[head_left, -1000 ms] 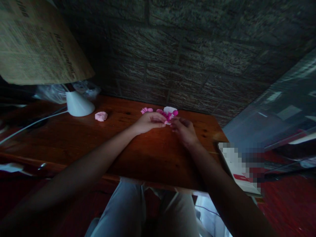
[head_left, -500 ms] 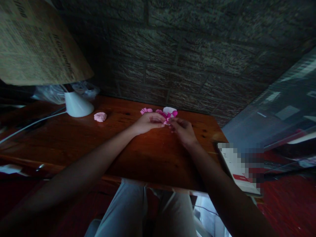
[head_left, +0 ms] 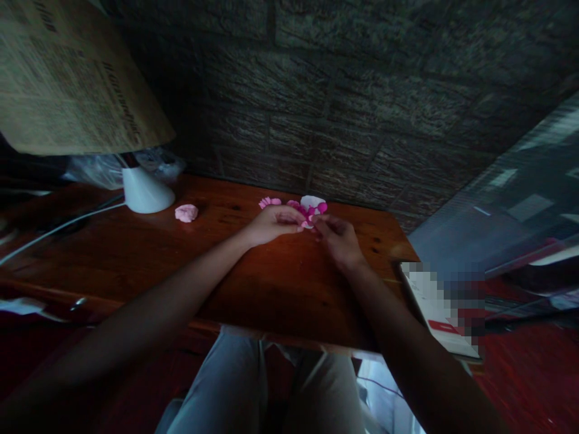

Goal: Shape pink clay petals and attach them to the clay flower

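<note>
Just above the wooden table, my left hand (head_left: 274, 225) has its thumb and fingers closed on a small pink petal-like piece (head_left: 304, 223). My right hand (head_left: 339, 240) is pinched at the right side of that piece; its fingertips partly cover it. Right behind the hands lie bright magenta rounded pieces (head_left: 321, 208) and a white piece (head_left: 312, 201), flat and round-edged. A frilled light pink piece (head_left: 270, 202) shows behind my left hand. Whether these are clay or paper, I cannot tell. A crumpled pale pink lump (head_left: 186, 213) sits apart on the left.
The wooden table (head_left: 271, 289) meets a dark stone-block wall (head_left: 298, 102). A lamp with a white base (head_left: 147, 191) and a newsprint shade (head_left: 81, 78) stands left, its cord trailing left. Behind it is clear plastic (head_left: 97, 172). A partly blurred-out flat white item (head_left: 434, 307) lies at the right edge.
The whole view has shifted very slightly. Both hands stay together at the same spot, with only small finger movement at the pink piece.
</note>
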Demonstrator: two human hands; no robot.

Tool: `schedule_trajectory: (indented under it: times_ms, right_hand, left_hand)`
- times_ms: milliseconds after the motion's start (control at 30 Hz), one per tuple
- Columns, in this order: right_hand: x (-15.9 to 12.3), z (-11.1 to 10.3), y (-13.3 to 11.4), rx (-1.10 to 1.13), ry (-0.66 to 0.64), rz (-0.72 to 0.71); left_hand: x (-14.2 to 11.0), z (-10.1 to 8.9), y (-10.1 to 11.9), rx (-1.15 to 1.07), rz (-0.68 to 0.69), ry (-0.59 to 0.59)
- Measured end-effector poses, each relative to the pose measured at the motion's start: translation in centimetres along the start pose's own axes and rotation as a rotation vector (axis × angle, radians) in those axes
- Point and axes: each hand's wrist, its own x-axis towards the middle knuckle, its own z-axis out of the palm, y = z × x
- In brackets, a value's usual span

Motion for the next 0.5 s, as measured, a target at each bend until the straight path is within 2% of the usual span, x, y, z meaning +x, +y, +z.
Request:
schedule_trajectory:
  times_ms: [100,500]
  right_hand:
    - [0.08,0.02,0.16,0.047,0.036,0.051]
    - [0.15,-0.12,0.04,0.181,0.090,0.112]
  left_hand:
    - [0.04,-0.06,-0.15,-0.004,0.006,0.000]
    - [0.01,-0.01,-0.19,-0.015,0.004,-0.006]
